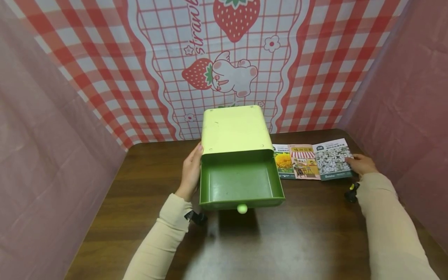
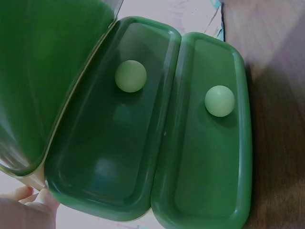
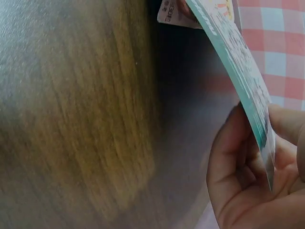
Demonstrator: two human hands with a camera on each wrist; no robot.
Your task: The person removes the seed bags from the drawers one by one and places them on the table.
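A pale yellow-green cabinet (image 1: 236, 130) stands in the middle of the table, an open green compartment (image 1: 241, 182) showing below its top. My left hand (image 1: 190, 171) rests along the cabinet's left side, its fingertips touching the edge in the left wrist view. That view also shows two green drawer fronts (image 2: 107, 138) (image 2: 207, 157), each with a round knob (image 2: 131, 76). To the right, my right hand (image 1: 362, 164) pinches the right edge of a packet with white flowers (image 1: 332, 157). Beside it lie a pink packet with a shop picture (image 1: 303, 159) and a yellow-flower packet (image 1: 282, 161).
The dark wooden table (image 1: 147, 186) ends at a red-and-white checked cloth with strawberries (image 1: 238, 23) behind. Pink curtains (image 1: 45, 136) hang on both sides. The cabinet partly covers the yellow-flower packet. Each wrist carries a small black device (image 1: 351, 192).
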